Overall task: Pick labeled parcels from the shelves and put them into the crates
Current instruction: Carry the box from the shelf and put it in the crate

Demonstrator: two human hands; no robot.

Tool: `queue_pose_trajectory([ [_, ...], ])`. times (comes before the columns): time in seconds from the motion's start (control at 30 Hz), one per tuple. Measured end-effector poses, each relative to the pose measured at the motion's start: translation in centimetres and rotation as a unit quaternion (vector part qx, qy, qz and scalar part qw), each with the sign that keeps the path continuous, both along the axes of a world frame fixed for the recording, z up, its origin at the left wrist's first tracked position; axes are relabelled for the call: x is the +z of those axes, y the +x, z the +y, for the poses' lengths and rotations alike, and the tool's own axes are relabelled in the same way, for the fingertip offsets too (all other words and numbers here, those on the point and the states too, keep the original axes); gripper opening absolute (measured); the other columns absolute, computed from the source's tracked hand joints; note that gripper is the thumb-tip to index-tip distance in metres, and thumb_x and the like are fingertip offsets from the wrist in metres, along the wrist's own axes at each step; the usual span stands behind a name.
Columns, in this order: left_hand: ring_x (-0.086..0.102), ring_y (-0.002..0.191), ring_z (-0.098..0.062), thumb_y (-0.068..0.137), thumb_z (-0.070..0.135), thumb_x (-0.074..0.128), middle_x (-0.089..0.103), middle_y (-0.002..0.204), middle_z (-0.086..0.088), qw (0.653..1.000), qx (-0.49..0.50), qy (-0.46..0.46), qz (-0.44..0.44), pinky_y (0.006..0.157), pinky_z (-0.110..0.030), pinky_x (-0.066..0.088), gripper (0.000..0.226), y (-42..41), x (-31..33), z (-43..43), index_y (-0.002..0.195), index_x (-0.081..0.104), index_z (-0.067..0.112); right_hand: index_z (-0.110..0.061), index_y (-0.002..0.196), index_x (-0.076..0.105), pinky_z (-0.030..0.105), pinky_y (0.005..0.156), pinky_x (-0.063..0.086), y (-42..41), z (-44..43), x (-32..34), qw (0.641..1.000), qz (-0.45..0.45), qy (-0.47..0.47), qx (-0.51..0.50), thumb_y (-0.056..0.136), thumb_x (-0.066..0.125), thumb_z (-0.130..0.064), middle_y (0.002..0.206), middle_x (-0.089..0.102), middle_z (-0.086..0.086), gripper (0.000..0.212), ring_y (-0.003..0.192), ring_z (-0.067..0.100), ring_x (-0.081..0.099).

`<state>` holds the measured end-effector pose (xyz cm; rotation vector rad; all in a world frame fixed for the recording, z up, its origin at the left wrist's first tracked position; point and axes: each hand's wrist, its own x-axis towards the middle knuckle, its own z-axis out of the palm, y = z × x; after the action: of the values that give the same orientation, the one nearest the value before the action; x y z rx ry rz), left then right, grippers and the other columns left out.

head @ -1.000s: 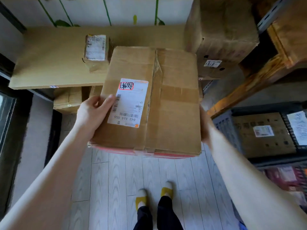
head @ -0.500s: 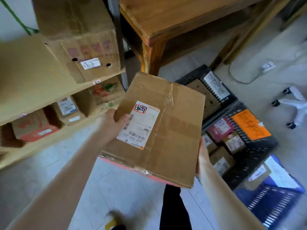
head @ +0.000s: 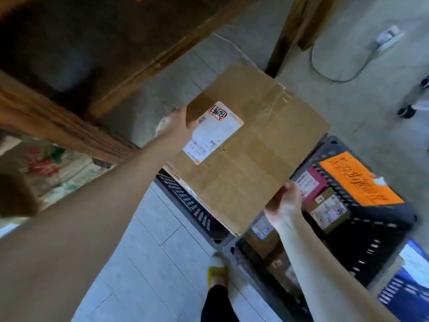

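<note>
Parcel (head: 250,145): one, fingers of left hand (head: 174,126) and right hand (head: 283,203) clamped on its edges | three crates (head: 199,214) beneath and right of parcel | plank floor (head: 144,263)

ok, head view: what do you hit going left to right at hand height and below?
In order: left hand → white label on the parcel → right hand → orange sign → blue crate.

one big cardboard parcel (head: 250,145); two hands, left hand (head: 174,129) and right hand (head: 284,205); three crates: grey crate (head: 197,212), black crate (head: 362,254), blue crate (head: 399,296); four or so small parcels (head: 329,210) inside, pretty blurry
</note>
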<state>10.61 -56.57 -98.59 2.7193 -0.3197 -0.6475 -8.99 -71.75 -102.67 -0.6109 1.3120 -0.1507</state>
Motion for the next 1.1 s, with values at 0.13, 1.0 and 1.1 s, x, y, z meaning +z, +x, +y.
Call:
queue_pose_trajectory([
  [0.13, 0.026, 0.139, -0.029, 0.094, 0.026, 0.049, 0.022, 0.154, -0.014, 0.99, -0.116, 0.015, 0.08, 0.109, -0.034, 0.024, 0.064, 0.4, -6.0, -1.1, 0.146, 0.016, 0.009, -0.017, 0.071, 0.05, 0.027, 0.067, 0.037, 1.5, -1.5, -4.0, 0.984, 0.145, -0.073, 0.07, 0.092, 0.035, -0.017, 0.073, 0.052, -0.002, 0.026, 0.061, 0.012, 0.048],
  [1.0, 0.042, 0.058, -0.016, 0.093, 0.022, 0.049, 0.045, 0.061, 0.013, 0.865, 0.426, -0.254, -0.078, 0.052, -0.022, 0.027, 0.015, -11.7, 12.1, 40.0, 0.08, 0.052, 0.018, -0.017, 0.084, 0.058, 0.036, 0.074, 0.046, 8.8, 43.3, 15.7, 0.848, -0.105, -0.303, 0.422, 0.088, 0.058, -0.025, 0.08, 0.062, -0.001, 0.009, 0.083, 0.019, 0.059],
  [1.1, 0.05, 0.073, -0.019, 0.094, 0.025, 0.047, 0.056, 0.073, 0.007, 0.837, 0.451, -0.28, -0.135, 0.061, -0.021, 0.033, 0.02, -10.4, 15.1, 45.3, 0.095, 0.06, 0.009, -0.013, 0.094, 0.051, 0.018, 0.069, 0.041, 10.9, 47.0, 18.0, 0.868, -0.157, -0.35, 0.315, 0.088, 0.059, -0.028, 0.082, 0.053, -0.007, 0.018, 0.08, 0.009, 0.051],
])
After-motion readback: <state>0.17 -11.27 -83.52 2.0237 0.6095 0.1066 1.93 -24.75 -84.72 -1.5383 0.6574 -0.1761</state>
